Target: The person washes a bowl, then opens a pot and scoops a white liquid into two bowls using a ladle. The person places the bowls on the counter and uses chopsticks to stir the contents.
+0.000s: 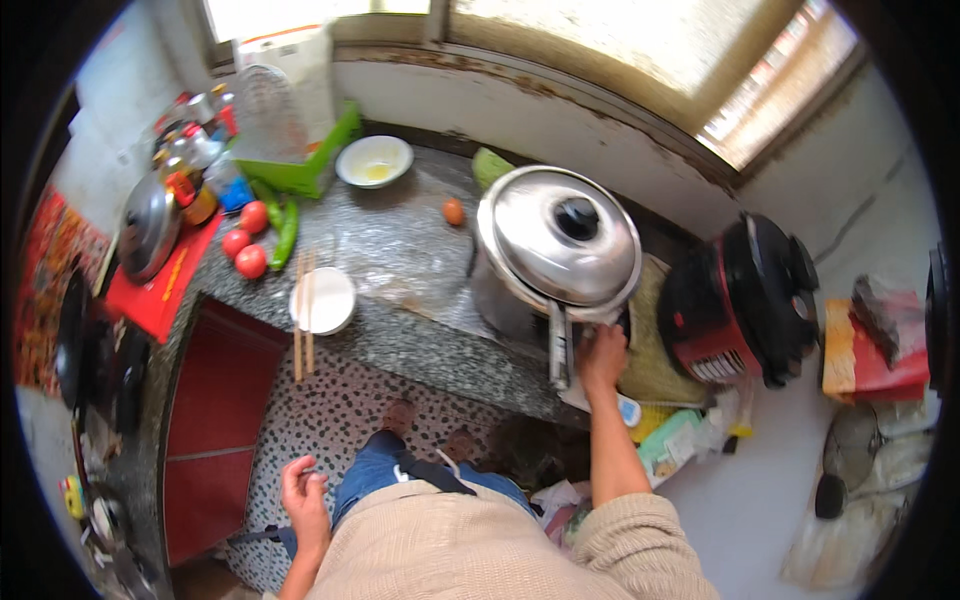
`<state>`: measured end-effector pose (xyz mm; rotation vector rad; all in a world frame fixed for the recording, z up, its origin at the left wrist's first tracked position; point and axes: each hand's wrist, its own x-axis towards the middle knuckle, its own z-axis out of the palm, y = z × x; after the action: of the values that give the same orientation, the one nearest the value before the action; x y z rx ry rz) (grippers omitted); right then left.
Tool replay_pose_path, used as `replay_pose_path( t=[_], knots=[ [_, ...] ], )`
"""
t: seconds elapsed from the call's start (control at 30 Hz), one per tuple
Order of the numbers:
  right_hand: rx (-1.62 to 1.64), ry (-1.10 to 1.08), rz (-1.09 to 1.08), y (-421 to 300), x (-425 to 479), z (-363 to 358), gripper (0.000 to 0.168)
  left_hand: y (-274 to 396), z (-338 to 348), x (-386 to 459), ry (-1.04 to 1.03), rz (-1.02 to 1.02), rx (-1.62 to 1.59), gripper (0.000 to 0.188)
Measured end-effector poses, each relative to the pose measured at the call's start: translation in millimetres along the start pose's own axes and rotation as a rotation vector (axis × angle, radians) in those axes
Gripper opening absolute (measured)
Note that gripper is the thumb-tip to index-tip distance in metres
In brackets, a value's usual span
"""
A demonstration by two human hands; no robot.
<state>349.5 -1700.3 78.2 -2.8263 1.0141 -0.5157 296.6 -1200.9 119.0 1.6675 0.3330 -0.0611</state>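
Observation:
My right hand reaches to the near right side of a lidded stainless-steel pot, just right of its long handle. Its fingertips are hidden beneath the pot's rim, so I cannot tell what they touch. The domed steel lid with a black knob sits on the pot. Low beside my body hangs my left hand, empty, its fingers loosely curled and apart. A white bowl stands at the counter's front edge with wooden chopsticks lying across its left side.
A brown egg and a bowl with yellowish residue lie left of the pot. Further left are tomatoes, green peppers and bottles. A black-and-red electric cooker stands at right. The granite counter ends before me.

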Motion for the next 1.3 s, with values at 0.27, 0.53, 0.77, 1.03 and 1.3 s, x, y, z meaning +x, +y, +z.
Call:
replay_pose_path(
  t=[0.27,0.53,0.77,1.03,1.3],
  knots=[
    [0.892,0.352,0.387,-11.1,-38.0,-33.9,0.026,76.7,16.9,17.7,-0.122,0.224,0.269,0.023],
    [0.986,-0.225,0.270,-138.0,-159.7,-27.2,0.021,63.3,17.4,60.1,-0.202,0.057,0.163,0.022],
    [0.737,-0.031,-0.321,-263.5,-51.5,-40.9,0.018,19.7,-29.6,80.9,-0.105,0.171,0.197,0.022],
    [0.341,-0.098,-0.557,-310.9,42.7,83.2,0.035,4.8,-60.5,93.9,-0.021,0.011,0.195,0.021],
    [0.563,-0.346,-0.608,-321.3,26.3,115.5,0.044,0.2,-69.8,112.0,-0.025,-0.081,0.202,0.021]
  ],
)
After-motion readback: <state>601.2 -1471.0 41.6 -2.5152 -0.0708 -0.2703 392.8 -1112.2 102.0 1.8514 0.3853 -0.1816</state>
